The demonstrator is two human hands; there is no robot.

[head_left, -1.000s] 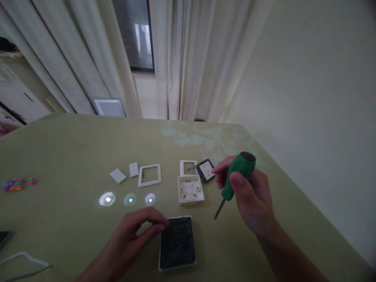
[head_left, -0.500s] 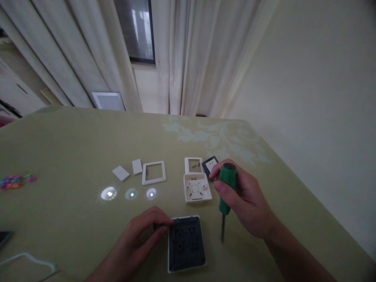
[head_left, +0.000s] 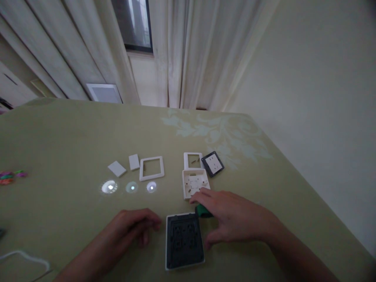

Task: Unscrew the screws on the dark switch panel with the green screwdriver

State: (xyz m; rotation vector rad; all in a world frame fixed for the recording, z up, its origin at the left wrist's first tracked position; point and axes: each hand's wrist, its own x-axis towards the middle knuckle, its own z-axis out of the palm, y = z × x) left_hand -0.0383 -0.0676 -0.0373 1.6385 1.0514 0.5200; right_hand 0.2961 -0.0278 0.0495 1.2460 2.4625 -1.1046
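Note:
A dark-backed switch panel with a white rim (head_left: 184,241) lies on the table in front of me, its back facing up. My left hand (head_left: 133,227) is just left of it, apart from it, with loosely bent fingers and nothing visible in them. To the panel's right, my right hand (head_left: 232,215) hovers palm down, thumb and fingers spread. Beneath it shows the green handle of a screwdriver (head_left: 205,211), its end by the panel's upper right corner; the shaft is hidden. Behind the right fingertips sits a white mounting box (head_left: 187,184), partly covered by them.
A white frame (head_left: 186,160) with small screws and a dark-edged socket insert (head_left: 213,163) lie behind the box. Farther left are another white frame (head_left: 152,178) and two white plates (head_left: 117,169). Colourful small pieces (head_left: 10,177) and a white cable (head_left: 26,255) lie at far left.
My right hand has moved left and spread its fingers; the screwdriver has gone from upright to lying flat under it. My left hand has drawn back from the switch panel.

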